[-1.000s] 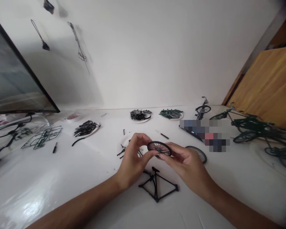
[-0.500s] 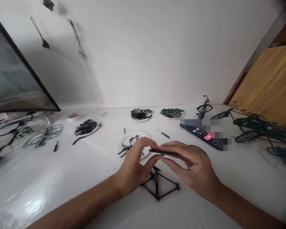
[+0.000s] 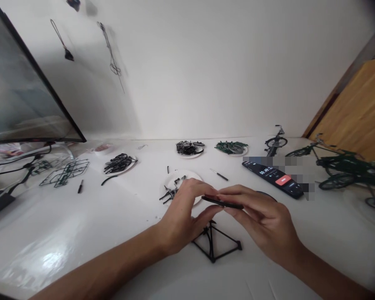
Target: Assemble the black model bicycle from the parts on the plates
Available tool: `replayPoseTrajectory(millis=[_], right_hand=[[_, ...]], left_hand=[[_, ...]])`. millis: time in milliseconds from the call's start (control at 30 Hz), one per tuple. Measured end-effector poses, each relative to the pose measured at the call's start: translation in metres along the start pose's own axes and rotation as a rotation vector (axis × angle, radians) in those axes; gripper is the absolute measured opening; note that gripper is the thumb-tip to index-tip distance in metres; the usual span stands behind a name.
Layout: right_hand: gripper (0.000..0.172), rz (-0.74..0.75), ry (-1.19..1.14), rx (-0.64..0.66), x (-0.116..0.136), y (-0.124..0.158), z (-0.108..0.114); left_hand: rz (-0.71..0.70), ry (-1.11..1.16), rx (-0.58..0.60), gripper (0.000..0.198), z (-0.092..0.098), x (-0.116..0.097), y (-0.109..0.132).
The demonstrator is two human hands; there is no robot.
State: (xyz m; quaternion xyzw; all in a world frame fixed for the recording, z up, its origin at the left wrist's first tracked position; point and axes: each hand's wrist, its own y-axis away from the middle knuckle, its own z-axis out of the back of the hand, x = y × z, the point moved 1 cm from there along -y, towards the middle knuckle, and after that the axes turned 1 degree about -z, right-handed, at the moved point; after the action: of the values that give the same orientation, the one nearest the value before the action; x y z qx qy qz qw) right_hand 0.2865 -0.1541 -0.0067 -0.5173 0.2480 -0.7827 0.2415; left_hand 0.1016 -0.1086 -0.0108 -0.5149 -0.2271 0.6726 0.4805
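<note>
My left hand (image 3: 183, 216) and my right hand (image 3: 262, 218) meet above the white table, both pinching a small black model bicycle wheel (image 3: 223, 203) that I see edge-on. Right under my hands a black model bicycle frame (image 3: 217, 243) lies on the table. A second wheel (image 3: 267, 193) rests flat behind my right hand, mostly hidden by it. A paper plate (image 3: 175, 180) with a few small black parts sits just beyond my left hand.
Paper plates of black parts (image 3: 118, 163) (image 3: 189, 148) and green parts (image 3: 231, 147) stand further back. A phone (image 3: 273, 178) lies at right, with finished model bicycles (image 3: 343, 166) (image 3: 275, 141) beyond. Green part sprues (image 3: 64, 173), a monitor (image 3: 21, 91) and a small screwdriver (image 3: 219, 174) are also here.
The wheel has turned from showing its spoked face to edge-on between my fingers. Both hands dropped a little toward the table, and the view shifted slightly.
</note>
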Motion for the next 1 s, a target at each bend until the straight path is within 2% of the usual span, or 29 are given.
replayPoseTrajectory(millis=[200,400,633,1000], right_hand=[[0.036,0.111,0.159,0.008,-0.0055,-0.0006,-0.0016],[0.036,0.213,0.212,0.012,-0.0066,0.0011,0.0013],[0.031,0.194,0.198,0.025,-0.0063,-0.0004,0.0018],[0.019,0.114,0.172,0.067,-0.0023,-0.0032,0.0048]], left_hand=[[-0.117,-0.115,0.114,0.035,0.0071,0.0008,-0.0045],[-0.176,-0.067,0.094,0.034,0.0069,0.0006,-0.0057],[-0.167,-0.055,0.113,0.042,0.0082,-0.0004,-0.0051],[-0.143,-0.096,0.168,0.039,0.0060,0.0007,-0.0033]])
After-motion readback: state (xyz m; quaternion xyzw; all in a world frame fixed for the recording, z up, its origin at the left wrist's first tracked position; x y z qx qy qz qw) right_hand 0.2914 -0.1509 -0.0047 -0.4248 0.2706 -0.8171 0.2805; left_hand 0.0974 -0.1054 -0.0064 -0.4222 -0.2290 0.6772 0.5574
